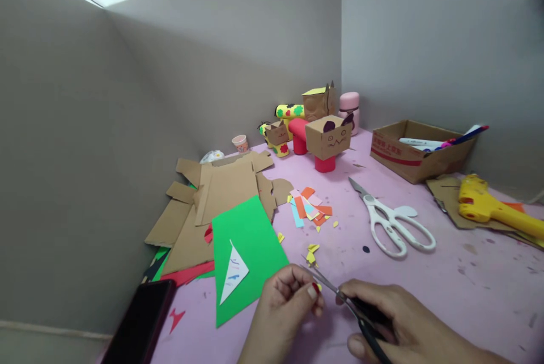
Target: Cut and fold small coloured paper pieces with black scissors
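Head view: your left hand (284, 308) has thumb and forefinger together, pinched on a small red paper piece (315, 288) just left of your right hand (397, 318). That right hand is wrapped round the black-handled scissors (364, 324), whose blades point away from you and to the left, close by your left fingertips. Just beyond the blades, yellow scraps (312, 254) lie on the pink table (425, 290).

Left of your left hand is a green sheet (250, 228) with a white triangle (235, 275) lying on it; the sheet overlaps a pile of cardboard (232, 188). A dark phone (138, 324) sits near the left front. Farther out are some coloured paper strips (309, 205), and behind them a red toy animal with a box head (329, 137). To your right lie white-handled scissors (389, 225), tips pointing away, then a yellow glue gun (488, 208) on cardboard, with a box of pens (403, 154) behind it.
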Tool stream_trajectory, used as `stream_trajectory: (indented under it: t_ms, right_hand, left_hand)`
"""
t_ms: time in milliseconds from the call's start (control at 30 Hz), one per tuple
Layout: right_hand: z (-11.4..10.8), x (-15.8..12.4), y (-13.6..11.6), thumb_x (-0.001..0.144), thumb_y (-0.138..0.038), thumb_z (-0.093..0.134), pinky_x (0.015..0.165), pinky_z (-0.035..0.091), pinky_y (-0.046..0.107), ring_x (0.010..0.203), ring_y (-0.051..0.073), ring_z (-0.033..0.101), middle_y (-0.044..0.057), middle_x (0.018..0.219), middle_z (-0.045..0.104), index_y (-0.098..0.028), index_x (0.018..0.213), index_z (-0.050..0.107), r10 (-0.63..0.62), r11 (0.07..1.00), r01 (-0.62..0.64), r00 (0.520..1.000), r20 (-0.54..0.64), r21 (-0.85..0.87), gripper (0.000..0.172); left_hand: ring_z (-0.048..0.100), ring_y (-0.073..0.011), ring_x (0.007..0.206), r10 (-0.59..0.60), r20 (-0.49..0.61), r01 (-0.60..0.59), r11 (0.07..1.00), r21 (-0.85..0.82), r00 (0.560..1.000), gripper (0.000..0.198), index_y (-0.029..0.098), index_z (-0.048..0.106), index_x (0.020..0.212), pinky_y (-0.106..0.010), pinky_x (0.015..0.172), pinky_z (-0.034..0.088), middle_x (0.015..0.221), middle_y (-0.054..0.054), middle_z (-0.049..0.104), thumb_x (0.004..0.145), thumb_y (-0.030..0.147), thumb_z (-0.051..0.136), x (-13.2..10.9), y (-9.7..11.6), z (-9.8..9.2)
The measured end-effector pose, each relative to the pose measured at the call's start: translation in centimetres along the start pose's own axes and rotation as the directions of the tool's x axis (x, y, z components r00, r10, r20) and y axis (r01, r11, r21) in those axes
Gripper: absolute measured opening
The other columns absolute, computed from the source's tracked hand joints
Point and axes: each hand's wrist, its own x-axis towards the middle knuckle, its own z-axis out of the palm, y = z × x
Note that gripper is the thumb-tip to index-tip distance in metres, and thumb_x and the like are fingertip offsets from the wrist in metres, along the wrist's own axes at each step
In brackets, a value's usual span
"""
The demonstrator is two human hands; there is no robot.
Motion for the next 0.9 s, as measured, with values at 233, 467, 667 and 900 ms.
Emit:
stream_trajectory:
  t_ms: [233, 467, 667, 900]
  right_hand:
    - [-0.1, 0.0, 0.1, 0.074, -0.026, 0.065, 0.055, 0.036, 0.023, 0.061, 0.016, 0.046, -0.005, 0.068, 0.053, -0.022, 0.087, 0.061, 0.014, 0.995, -0.02, 0.998, -0.064, -0.1, 0.013]
    - [-0.3, 0.5, 0.8, 0.074, -0.022, 0.062, 0.055, 0.037, 0.026, 0.059, 0.018, 0.048, -0.004, 0.066, 0.054, -0.023, 0.095, 0.059, 0.055, 0.989, -0.08, 0.98, -0.192, -0.122, 0.021]
    - [0.8, 1.0, 1.9, 0.075, -0.022, 0.06, 0.057, 0.039, 0.027, 0.06, 0.017, 0.048, -0.004, 0.066, 0.05, -0.02, 0.101, 0.058, 0.067, 0.987, -0.023, 0.957, -0.281, 0.158, 0.026]
    - [0.4, 2.2, 1.4, 0.076, -0.041, 0.063, 0.047, 0.035, 0.022, 0.055, 0.013, 0.044, -0.006, 0.064, 0.05, -0.021, 0.107, 0.05, 0.282, 0.837, 0.12, 0.742, -0.609, 0.534, 0.039]
  left_hand:
    - [0.052, -0.0087, 0.05, 0.004, -0.034, -0.005, 0.999, -0.042, 0.999, 0.027, 0.014, 0.063, 0.066, -0.019, 0.052, 0.038, 0.056, 0.0, 0.065, 0.066, 0.038, 0.077, 0.0, -0.2, 0.1]
    - [0.055, -0.0085, 0.048, 0.005, -0.055, -0.01, 0.995, -0.095, 0.998, 0.029, 0.014, 0.063, 0.063, -0.019, 0.052, 0.038, 0.057, -0.002, 0.067, 0.066, 0.039, 0.077, 0.2, -0.7, 0.7]
    - [0.05, -0.0077, 0.044, 0.059, -0.087, -0.063, 0.997, -0.043, 0.994, 0.036, 0.015, 0.063, 0.065, -0.019, 0.047, 0.034, 0.053, 0.0, 0.064, 0.061, 0.047, 0.077, 1.1, -2.1, -0.2]
    - [0.047, -0.0106, 0.052, 0.193, -0.153, -0.153, 0.959, 0.239, 0.969, 0.03, 0.015, 0.062, 0.064, -0.021, 0.052, 0.035, 0.053, 0.002, 0.056, 0.067, 0.043, 0.072, 0.9, -1.5, -0.3]
